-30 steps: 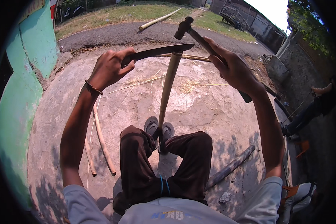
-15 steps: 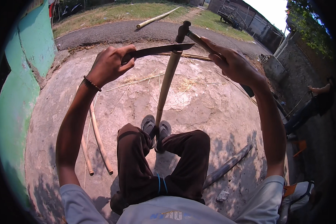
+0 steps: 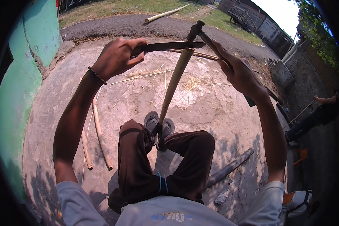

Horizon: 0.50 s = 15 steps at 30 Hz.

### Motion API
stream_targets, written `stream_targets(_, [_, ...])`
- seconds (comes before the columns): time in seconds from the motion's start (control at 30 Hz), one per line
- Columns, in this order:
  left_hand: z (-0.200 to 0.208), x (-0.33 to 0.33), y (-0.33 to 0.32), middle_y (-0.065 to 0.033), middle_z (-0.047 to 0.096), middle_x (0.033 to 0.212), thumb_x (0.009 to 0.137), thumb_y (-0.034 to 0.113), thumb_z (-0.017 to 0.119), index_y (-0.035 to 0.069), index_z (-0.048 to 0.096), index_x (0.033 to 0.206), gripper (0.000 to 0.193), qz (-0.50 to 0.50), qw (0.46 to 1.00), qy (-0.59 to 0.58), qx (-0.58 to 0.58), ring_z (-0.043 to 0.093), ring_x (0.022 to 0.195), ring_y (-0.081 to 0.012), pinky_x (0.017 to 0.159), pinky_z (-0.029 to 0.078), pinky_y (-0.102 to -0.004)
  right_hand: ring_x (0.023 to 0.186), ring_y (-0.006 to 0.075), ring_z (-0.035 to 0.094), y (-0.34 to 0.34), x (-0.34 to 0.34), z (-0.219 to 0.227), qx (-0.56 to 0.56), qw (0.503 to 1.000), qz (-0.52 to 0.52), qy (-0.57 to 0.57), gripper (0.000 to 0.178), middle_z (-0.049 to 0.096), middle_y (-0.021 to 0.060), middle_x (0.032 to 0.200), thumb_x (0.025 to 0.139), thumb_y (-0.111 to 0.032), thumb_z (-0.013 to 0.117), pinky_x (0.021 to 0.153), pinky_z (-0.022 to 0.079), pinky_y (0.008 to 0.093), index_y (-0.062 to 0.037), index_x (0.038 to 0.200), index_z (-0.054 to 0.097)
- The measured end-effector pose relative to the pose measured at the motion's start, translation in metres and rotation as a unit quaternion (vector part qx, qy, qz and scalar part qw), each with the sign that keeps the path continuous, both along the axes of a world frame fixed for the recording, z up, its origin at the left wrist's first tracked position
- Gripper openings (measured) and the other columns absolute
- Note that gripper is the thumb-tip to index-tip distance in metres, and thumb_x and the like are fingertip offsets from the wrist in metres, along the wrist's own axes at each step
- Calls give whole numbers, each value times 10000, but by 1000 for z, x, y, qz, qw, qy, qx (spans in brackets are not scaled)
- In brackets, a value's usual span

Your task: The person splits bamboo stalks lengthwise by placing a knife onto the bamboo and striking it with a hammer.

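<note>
My left hand (image 3: 121, 56) is closed round the handle of a machete (image 3: 165, 46), its dark blade pointing right. The blade lies across the top end of a bamboo pole (image 3: 176, 79), which stands tilted with its lower end between my sandalled feet (image 3: 159, 126). In my right hand (image 3: 239, 71) is a hammer (image 3: 211, 43), gripped by its shaft. The hammer's dark head is at the back of the blade, close above the pole's top; I cannot tell whether they touch.
Two bamboo pieces (image 3: 101, 137) lie on the concrete floor at left, beside a green wall (image 3: 20, 101). A dark pole (image 3: 230, 168) lies near my right knee. Another bamboo pole (image 3: 165, 14) rests beyond, by the road. A person (image 3: 320, 109) stands at far right holding a thin stick.
The view has shifted slightly, so the surroundings sit a little differently. Both hands keep their grips, and the machete remains across the pole's top with the hammer head close to it.
</note>
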<state>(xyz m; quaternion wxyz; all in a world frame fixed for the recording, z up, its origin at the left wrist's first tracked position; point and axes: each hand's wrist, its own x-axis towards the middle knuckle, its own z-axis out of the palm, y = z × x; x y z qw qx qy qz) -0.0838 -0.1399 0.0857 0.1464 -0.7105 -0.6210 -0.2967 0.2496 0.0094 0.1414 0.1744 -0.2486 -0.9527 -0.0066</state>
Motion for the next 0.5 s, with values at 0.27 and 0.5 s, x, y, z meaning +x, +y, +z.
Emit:
stream_targets(0.27, [-3, 8, 1, -176, 671, 723, 907, 225, 697, 28, 665, 1139, 306, -33, 998, 19, 44, 654, 610, -283, 618, 514, -370, 1068, 358, 659, 0, 5, -3, -108, 994, -26, 9, 542, 646, 255, 1255, 1044, -235, 522, 932, 489, 414, -173, 1554, 352])
stream_targets(0.5, [4, 9, 3, -179, 674, 722, 897, 219, 703, 20, 666, 1145, 320, -7, 1000, 24, 15, 664, 621, -292, 622, 517, -374, 553, 136, 553, 12, 18, -20, 72, 993, 47, 80, 562, 521, 39, 668, 1051, -203, 521, 572, 492, 344, -201, 1574, 317])
